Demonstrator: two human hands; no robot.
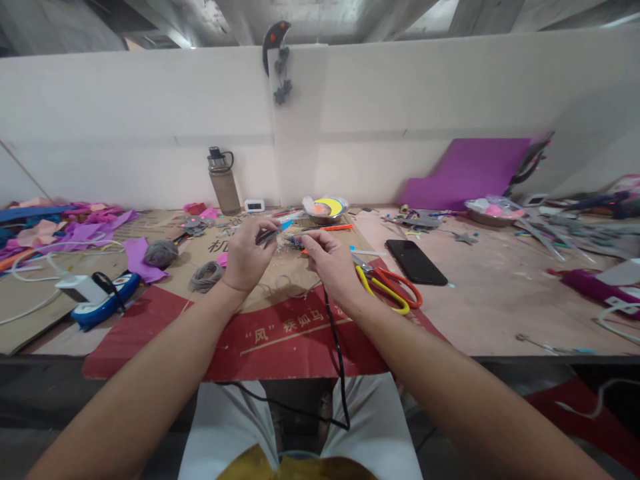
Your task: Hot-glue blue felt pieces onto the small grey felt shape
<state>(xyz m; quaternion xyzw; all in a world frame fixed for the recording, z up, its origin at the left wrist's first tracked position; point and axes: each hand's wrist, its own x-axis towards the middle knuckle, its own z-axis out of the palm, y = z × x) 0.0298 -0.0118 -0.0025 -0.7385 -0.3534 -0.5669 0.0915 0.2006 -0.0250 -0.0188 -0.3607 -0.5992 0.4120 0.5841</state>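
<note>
My left hand (pixel 250 250) is closed on a slim dark piece with a bright blue end (pixel 285 227), its exact kind unclear. Just to its right, my right hand (pixel 327 257) pinches something small and dark that the fingers mostly hide. The two hands are close together over a cardboard sheet (pixel 295 333) with a red front part. A black cord (pixel 336 327) runs down from below my right hand past the table edge. Scissors (pixel 387 287) with yellow and red handles lie beside my right wrist, and an orange stick (pixel 337 227) lies beyond the fingers.
Grey yarn (pixel 207 277) and a yarn ball (pixel 161 253) lie left, near a blue power strip (pixel 107 300) and felt scraps (pixel 75 233). A bottle (pixel 225 183) and a bowl (pixel 325 212) stand at the back. A phone (pixel 416 262) lies right; purple sheet (pixel 465 175) leans behind.
</note>
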